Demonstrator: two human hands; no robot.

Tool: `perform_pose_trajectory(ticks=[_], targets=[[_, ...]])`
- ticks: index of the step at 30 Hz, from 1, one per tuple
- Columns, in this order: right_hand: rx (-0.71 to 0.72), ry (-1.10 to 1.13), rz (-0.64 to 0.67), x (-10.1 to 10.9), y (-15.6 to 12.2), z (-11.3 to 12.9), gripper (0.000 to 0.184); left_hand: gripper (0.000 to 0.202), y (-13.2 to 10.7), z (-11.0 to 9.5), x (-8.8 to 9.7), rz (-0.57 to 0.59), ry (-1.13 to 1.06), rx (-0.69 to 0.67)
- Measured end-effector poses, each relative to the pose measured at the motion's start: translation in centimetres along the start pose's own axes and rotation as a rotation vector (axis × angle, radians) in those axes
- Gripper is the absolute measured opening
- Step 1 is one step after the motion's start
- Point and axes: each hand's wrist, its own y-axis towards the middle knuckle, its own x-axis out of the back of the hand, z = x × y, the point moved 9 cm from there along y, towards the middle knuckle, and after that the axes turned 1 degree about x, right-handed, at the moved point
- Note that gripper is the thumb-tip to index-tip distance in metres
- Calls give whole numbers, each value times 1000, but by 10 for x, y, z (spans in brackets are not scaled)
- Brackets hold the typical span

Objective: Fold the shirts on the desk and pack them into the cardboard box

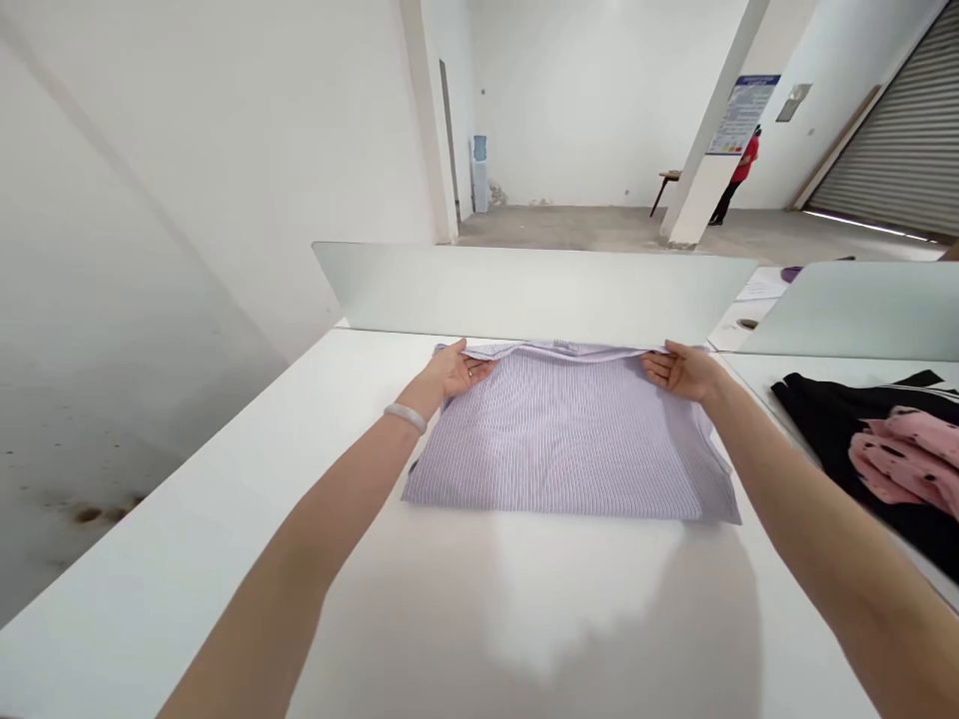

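Observation:
A striped, pale purple shirt [561,439] lies folded into a wide rectangle on the white table [539,609]. My left hand [459,369] grips its far edge near the left corner, thumb on top and fingers curled at the cloth. On the other side, my right hand [678,369] pinches the same far edge near the right corner. Between the hands the edge is slightly raised and bunched, with the collar area partly tucked there. A light bangle [406,416] circles my left wrist.
A frosted divider [539,290] stands along the table's far edge. To the right lie black clothing [816,409] and a pink spotted cloth [910,454]. A tape roll [747,324] sits behind the divider. Far off, a person in red [744,165] stands by a pillar [693,195].

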Motion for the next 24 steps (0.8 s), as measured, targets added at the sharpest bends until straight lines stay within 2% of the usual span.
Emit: perform_pose_trajectory(ticks=[3, 5, 6, 10, 13, 17, 19, 21, 24], targets=[[6, -14, -21, 3, 33, -29, 31, 62, 30, 15, 12, -37, -55, -1], [70, -86, -19, 9, 44, -43, 16, 69, 40, 27, 23, -70, -13, -14], [106, -115, -17, 12, 47, -48, 8, 68, 42, 31, 27, -73, 12, -35], [207, -196, -8, 16, 49, -56, 11, 54, 43, 38, 33, -82, 63, -155], [276, -408, -20, 11, 40, -49, 12, 45, 36, 34, 32, -114, 191, -263], [452, -932, -31, 3, 4, -31, 18, 37, 10, 20, 31, -104, 560, -398], [537, -1103, -56, 12, -22, -23, 23, 38, -12, 13, 38, -114, 787, -457], [566, -1142, -121, 37, -47, -17, 25, 39, -40, 5, 51, -157, 999, -525], [542, -1140, -257, 90, -81, -17, 28, 43, -86, 1, 83, -272, 1192, -553]])
